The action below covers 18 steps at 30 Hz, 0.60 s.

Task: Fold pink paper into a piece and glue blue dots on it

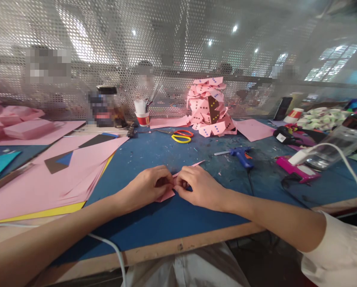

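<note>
A small pink paper piece [166, 196] lies low over the blue mat, between my two hands. My left hand [151, 184] pinches its left part, with thumb and fingers pressed together. My right hand [198, 186] closes on the same piece from the right, its fingertips nearly touching those of the left. A thin pink tip of paper shows behind the right knuckles. The fingers hide the middle of the piece. Beyond the hands lie scissors [182, 136] with red and yellow handles, and a blue glue gun [241, 155].
Pink sheets [73, 179] cover the left side. Dotted pink paper pieces [210, 107] are piled at the back, beside a paper cup [142, 119]. At right are a magenta device [298, 169] with a white cable and a clear jar [336, 139]. Perforated metal [166, 40] stands behind.
</note>
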Motion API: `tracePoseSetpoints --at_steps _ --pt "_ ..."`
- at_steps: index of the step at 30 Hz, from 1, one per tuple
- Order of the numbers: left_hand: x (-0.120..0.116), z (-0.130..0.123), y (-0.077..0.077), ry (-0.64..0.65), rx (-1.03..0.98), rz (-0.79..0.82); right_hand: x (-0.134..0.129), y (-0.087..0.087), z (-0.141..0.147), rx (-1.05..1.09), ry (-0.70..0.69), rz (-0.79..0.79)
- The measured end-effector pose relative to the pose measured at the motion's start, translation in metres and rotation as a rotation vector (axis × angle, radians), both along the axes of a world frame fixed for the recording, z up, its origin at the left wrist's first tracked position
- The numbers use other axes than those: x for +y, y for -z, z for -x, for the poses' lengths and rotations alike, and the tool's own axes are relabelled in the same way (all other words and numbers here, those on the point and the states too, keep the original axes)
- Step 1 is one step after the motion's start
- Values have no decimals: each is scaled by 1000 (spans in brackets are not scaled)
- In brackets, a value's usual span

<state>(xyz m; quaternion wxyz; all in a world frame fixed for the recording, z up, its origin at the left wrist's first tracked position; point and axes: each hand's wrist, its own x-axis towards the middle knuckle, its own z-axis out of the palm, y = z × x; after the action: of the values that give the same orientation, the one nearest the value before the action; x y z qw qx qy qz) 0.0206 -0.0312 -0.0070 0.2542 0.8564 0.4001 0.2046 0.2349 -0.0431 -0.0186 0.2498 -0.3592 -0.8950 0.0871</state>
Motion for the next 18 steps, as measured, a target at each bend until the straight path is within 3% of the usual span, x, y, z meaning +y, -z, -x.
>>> tracePoseSetpoints --at_steps 18 --pt "-1 -2 -3 -42 1 46 1 1 0 0 1 -2"
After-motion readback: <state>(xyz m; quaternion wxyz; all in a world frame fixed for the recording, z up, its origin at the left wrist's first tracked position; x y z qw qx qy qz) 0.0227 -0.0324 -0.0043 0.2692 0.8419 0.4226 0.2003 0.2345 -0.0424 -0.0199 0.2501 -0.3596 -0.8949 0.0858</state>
